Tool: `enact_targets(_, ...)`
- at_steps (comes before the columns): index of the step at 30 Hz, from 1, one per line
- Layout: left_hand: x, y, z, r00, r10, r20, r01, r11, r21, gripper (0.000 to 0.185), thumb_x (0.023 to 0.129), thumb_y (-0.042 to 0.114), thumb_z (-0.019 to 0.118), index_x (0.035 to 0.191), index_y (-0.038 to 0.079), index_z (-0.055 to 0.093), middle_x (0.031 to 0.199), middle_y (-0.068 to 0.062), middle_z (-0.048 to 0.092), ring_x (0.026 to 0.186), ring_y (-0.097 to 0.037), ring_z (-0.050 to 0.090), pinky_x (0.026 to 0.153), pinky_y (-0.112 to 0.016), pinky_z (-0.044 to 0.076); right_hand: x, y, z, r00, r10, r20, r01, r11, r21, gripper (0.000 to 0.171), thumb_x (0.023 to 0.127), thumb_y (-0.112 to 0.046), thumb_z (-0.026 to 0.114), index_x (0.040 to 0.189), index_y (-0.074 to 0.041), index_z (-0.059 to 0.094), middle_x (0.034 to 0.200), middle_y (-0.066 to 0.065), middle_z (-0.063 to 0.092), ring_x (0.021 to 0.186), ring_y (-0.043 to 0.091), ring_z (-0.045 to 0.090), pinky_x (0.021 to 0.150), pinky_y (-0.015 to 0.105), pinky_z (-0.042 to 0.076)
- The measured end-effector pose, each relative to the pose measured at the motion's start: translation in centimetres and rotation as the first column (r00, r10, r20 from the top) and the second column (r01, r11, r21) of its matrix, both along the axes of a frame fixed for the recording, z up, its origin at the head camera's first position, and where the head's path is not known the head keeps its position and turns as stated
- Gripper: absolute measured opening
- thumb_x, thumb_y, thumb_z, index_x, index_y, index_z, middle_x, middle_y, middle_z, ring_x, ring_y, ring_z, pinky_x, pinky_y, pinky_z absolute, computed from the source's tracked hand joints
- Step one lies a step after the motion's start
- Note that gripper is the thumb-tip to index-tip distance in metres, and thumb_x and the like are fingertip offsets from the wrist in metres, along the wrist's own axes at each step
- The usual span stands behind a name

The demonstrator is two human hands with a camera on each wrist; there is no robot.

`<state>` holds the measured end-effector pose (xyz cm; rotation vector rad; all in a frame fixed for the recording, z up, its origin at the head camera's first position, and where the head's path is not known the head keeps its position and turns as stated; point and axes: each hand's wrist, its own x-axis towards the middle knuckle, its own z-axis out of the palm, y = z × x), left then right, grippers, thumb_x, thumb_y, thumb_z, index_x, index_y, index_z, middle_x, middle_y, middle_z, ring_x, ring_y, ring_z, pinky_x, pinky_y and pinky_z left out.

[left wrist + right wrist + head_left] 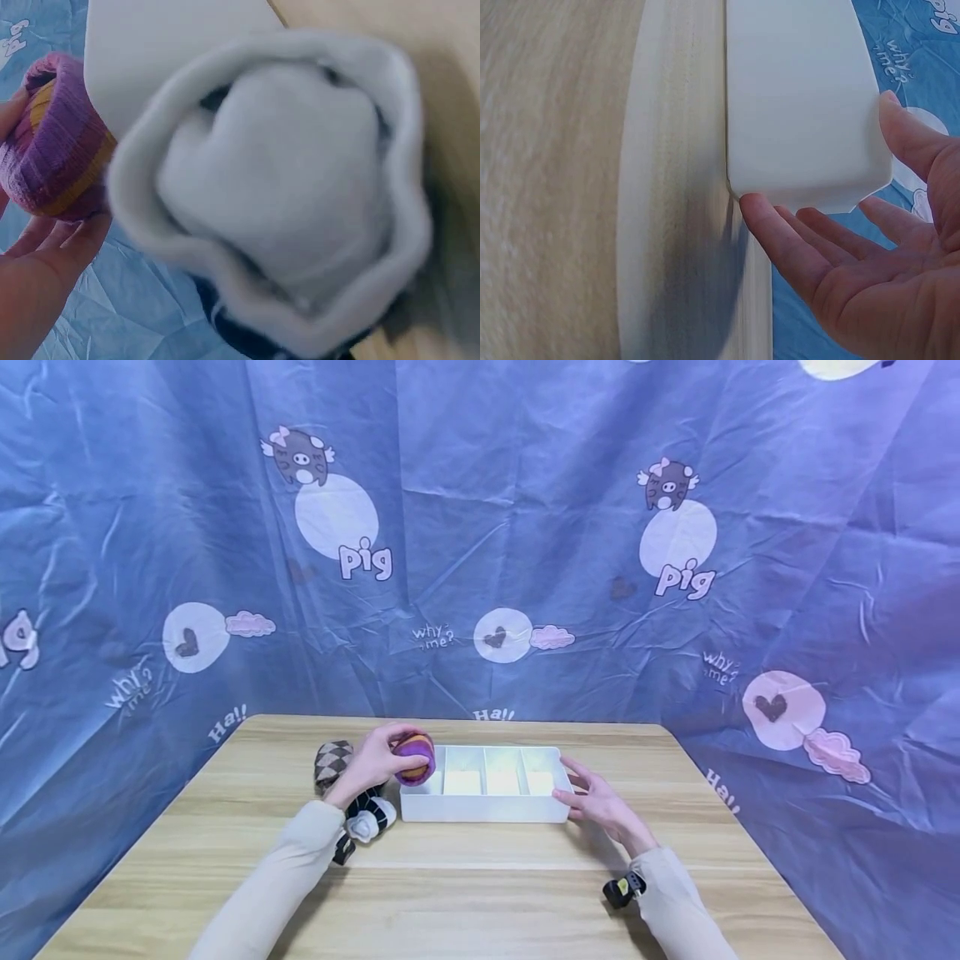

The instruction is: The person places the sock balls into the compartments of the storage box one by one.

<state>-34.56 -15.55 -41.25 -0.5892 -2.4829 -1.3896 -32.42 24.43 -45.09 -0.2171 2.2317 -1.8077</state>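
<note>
My left hand (378, 758) grips a rolled purple and orange striped sock (416, 758) at the left end of a white divided box (483, 808). In the left wrist view the striped sock (64, 150) sits between thumb and fingers, beside the box's end. My right hand (600, 802) holds the box's right end, its thumb over the front rim. The right wrist view shows the fingers (787, 240) against the end wall of the box (802, 105). Under my left forearm lies a black and white rolled sock (367, 822), large and blurred in the left wrist view.
A brown and beige argyle rolled sock (332, 762) lies left of my left hand. The box stands on a wooden table (465, 893), and its visible compartments have pale floors. A blue printed cloth (480, 527) hangs behind and beside the table.
</note>
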Motion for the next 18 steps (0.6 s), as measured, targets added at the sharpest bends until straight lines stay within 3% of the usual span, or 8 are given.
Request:
enact_targets(6,-0.4,0.8,0.0,0.999,-0.032,-0.029,0.031,0.998,-0.053,0.045,0.073,0.017,0.086,0.115,0.012,0.070,0.120,-0.010,0.066,0.107,-0.029,0.063,0.087,-0.041,0.055,-0.1,0.0,0.1,1.000,-0.003,-0.011,0.003,1.000,0.018,0.080,0.093,-0.014,0.067,0.157,-0.011,0.019,0.153,0.034,0.025,0.115,0.029,0.059,0.091,0.040,0.056)
enact_targets(13,-0.6,1.9,-0.5,0.999,-0.006,-0.050,-0.002,0.985,-0.172,0.043,0.074,0.020,0.086,0.114,0.012,0.071,0.114,-0.008,0.067,0.102,-0.025,0.061,0.084,-0.040,0.054,0.1,-0.1,0.2,1.000,-0.010,-0.014,0.010,0.999,0.043,0.081,0.093,-0.017,0.068,0.157,-0.013,0.019,0.153,0.034,0.027,0.108,0.025,0.062,0.086,0.039,0.057)
enact_targets(18,-0.7,2.3,-1.0,0.997,-0.024,-0.075,0.007,0.976,-0.217,0.042,0.072,0.020,0.086,0.112,0.013,0.072,0.111,-0.007,0.067,0.100,-0.023,0.060,0.083,-0.038,0.052,0.3,0.0,0.2,1.000,-0.009,-0.021,0.010,0.998,0.063,0.081,0.093,-0.019,0.068,0.157,-0.013,0.020,0.153,0.033,0.028,0.106,0.023,0.062,0.084,0.038,0.056)
